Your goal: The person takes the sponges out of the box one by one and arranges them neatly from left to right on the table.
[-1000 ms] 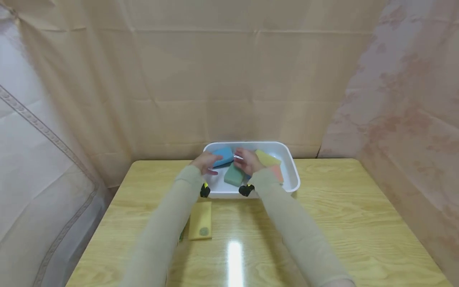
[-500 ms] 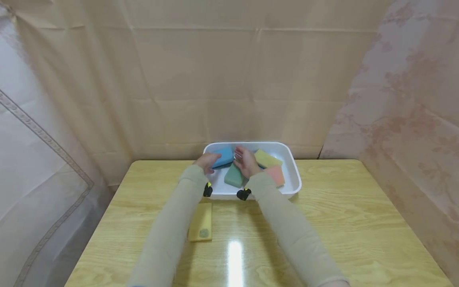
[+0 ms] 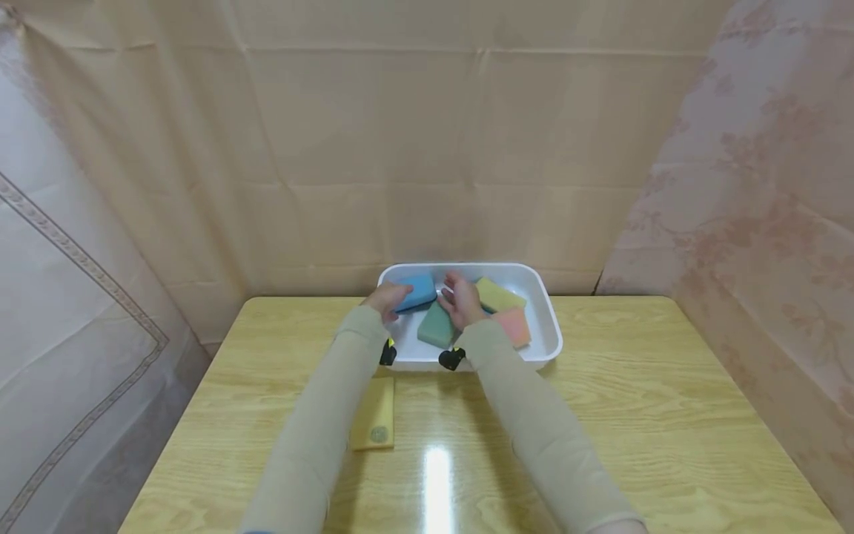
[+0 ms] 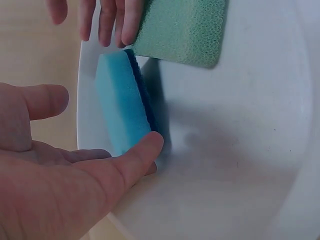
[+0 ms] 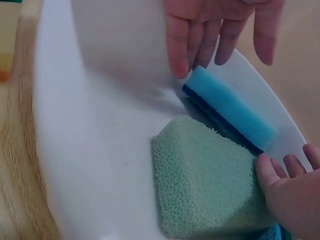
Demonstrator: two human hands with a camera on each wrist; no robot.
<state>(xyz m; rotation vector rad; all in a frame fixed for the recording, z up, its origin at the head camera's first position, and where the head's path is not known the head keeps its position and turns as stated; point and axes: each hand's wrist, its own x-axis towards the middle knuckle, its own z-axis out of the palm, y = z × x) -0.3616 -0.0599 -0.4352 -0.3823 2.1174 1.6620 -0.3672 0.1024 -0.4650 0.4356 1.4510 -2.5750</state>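
Note:
A blue sponge (image 3: 417, 290) with a dark blue scouring face sits tilted at the left end of the white tray (image 3: 548, 326). My left hand (image 3: 385, 297) touches one end of it with fairly straight fingers, thumb held apart (image 4: 60, 175). At the sponge's other end is my right hand (image 3: 465, 302), its fingers (image 4: 107, 22) loosely extended; in the right wrist view their tips (image 5: 265, 165) are close to the sponge, contact unclear. Between the hands and nearer me lies a green porous sponge (image 5: 205, 175), partly covered by the right hand in the head view.
A yellow sponge (image 3: 497, 296) and a pink sponge (image 3: 514, 326) lie in the tray's right half. On the wooden table (image 3: 640, 415), in front of the tray, is a flat yellow piece (image 3: 375, 415) with a round greyish mark, partly behind my left sleeve. A beige curtain (image 3: 427, 148) hangs behind.
My left hand has shifted slightly right, its fingers drawing closer to the blue sponge. The right hand has turned a little and its fingers have spread less. The tray's sponges look nearly unmoved.

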